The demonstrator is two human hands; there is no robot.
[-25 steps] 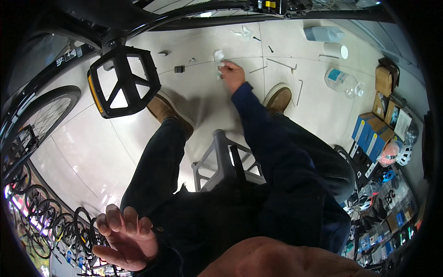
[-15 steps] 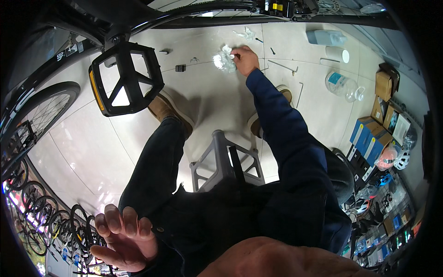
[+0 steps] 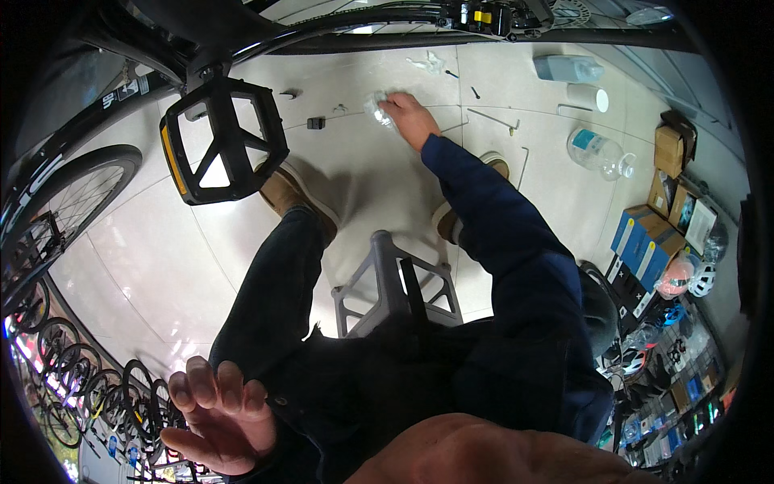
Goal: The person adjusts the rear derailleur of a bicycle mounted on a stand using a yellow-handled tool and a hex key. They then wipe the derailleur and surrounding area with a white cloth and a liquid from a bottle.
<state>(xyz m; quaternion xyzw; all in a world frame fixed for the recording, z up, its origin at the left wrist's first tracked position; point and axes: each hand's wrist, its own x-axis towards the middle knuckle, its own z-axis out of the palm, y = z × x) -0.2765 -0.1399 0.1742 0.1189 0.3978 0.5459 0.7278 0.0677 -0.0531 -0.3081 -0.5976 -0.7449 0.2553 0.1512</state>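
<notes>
My right hand (image 3: pixel 411 119) reaches forward and down, its fingers closed on a crumpled white wad (image 3: pixel 379 110), which looks like tissue or thin film; the hand partly covers it. A second crumpled white piece (image 3: pixel 429 62) lies on the floor farther off, close to a small dark bolt (image 3: pixel 451 74). Left of the wad sits a small black block (image 3: pixel 316 123). My left hand (image 3: pixel 222 415) is raised at lower left, palm up, fingers bent but apart, with nothing in it. Several L-shaped hex keys (image 3: pixel 493 118) lie right of my right hand.
A bicycle's black pedal (image 3: pixel 218 121) juts in at upper left, beneath the frame. A grey stool (image 3: pixel 385 278) stands between my legs. To the right are a clear plastic bottle (image 3: pixel 597 152), a white cylinder (image 3: pixel 591 98), a bluish container (image 3: pixel 568 68) and stacked boxes (image 3: pixel 645 242).
My right hand has moved slightly left and nearer with the white wad, more of which is now hidden. My left hand has hardly moved.
</notes>
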